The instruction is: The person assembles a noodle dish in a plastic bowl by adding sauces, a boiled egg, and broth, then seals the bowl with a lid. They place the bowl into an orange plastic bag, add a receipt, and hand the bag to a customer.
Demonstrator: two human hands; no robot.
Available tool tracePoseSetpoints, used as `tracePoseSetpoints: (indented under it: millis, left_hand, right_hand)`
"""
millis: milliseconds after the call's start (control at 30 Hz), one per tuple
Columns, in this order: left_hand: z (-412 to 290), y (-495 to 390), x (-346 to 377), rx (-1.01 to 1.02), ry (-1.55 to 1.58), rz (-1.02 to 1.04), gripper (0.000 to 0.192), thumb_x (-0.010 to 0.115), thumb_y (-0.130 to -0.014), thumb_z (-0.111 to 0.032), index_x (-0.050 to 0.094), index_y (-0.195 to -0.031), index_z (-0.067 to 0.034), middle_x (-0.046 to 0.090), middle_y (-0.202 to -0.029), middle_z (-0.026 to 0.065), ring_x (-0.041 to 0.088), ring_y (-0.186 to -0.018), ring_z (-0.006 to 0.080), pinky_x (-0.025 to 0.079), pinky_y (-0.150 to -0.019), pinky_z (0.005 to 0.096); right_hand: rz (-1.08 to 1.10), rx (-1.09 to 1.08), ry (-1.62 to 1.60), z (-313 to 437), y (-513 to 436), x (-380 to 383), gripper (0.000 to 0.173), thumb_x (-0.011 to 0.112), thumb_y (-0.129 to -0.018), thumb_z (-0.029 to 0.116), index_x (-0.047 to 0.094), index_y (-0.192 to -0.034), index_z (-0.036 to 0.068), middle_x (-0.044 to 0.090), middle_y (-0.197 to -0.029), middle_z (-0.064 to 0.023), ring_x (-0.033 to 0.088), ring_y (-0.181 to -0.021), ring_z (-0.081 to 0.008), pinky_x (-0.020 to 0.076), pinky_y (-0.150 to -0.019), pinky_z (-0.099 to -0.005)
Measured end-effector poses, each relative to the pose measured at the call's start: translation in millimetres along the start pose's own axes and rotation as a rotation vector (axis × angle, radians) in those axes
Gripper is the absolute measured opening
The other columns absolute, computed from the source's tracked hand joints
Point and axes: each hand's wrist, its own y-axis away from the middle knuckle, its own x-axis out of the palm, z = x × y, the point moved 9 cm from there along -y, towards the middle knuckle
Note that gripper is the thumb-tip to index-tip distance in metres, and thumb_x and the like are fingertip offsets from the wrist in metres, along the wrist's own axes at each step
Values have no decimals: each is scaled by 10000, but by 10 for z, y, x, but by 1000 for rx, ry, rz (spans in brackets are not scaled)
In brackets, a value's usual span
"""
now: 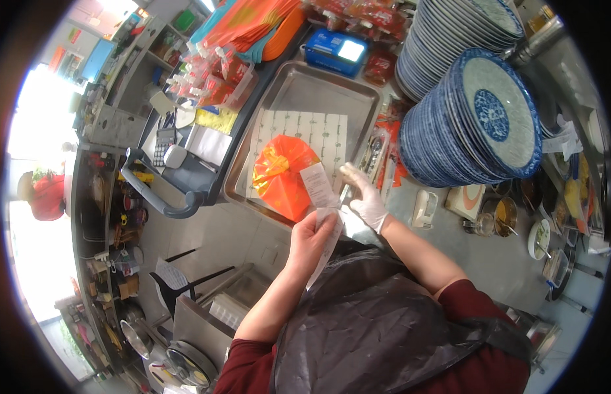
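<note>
My bare left hand (pixel 311 237) pinches a long printed paper receipt (pixel 319 187) between thumb and fingers; its upper part lies against an orange plastic bag, and its lower end hangs towards my dark apron. The orange bag (pixel 285 184), gathered and twisted at the top, rests on patterned white paper (pixel 330 130) in a metal tray (pixel 230 184). In a translucent white glove, my right hand (pixel 365 199) is held with thumb and fingers apart, just right of the receipt and by the tray's edge. I see nothing in it.
Tall stacks of blue-patterned plates (pixel 443 128) stand at the right. Beyond the tray is a blue device (pixel 335 51) with a lit screen. A grey cart (pixel 187 202) at the left carries a calculator (pixel 163 145) and a tub of red-filled pouches (pixel 244 91). Bowls stand far right.
</note>
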Motion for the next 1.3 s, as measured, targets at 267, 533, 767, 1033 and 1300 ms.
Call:
tracePoseSetpoints:
  millis: [267,533,767,1033,1300]
  left_hand:
    - [-1293,1,1405,197,22,371,215,490,-995,-124,617,-1109,7,624,-874,53,549,-736,99,448,-686,219]
    - [-3075,78,3838,697,130,744,336,501,-1010,-327,609,-898,-29,516,-692,-15,427,-597,58,301,-540,215]
    - [-3691,-841,5175,603,202,556,362,604,-952,-364,647,-892,-9,633,-713,50,562,-601,121,435,-551,262]
    - [-3607,-1146,5317,537,70,654,396,650,-920,-354,656,-947,41,692,-842,122,655,-708,175,515,-623,313]
    - [-3203,-823,2959,1016,-301,369,359,589,-967,-198,594,-1254,18,662,-1170,123,609,-1084,156,467,-929,273]
  right_hand:
    - [-259,-255,335,1424,591,-1179,300,509,-863,-54,668,-1110,7,677,-1110,-123,657,-1004,-227,509,-902,-329]
    - [-567,-47,59,1830,1372,-2323,261,507,-875,-69,670,-1070,-8,685,-1027,-124,671,-915,-194,525,-813,-284]
    - [-724,-3,105,1568,2202,-2548,265,516,-900,-91,659,-1106,-8,674,-1037,-132,689,-903,-185,532,-816,-270]
    - [-801,39,-71,1456,2473,-2527,223,529,-912,-70,661,-1087,-29,671,-1045,-129,684,-898,-172,533,-824,-266]
    - [-601,149,-41,1550,2216,-2365,242,556,-895,-33,689,-1095,-3,685,-970,-86,648,-877,-142,495,-820,-247]
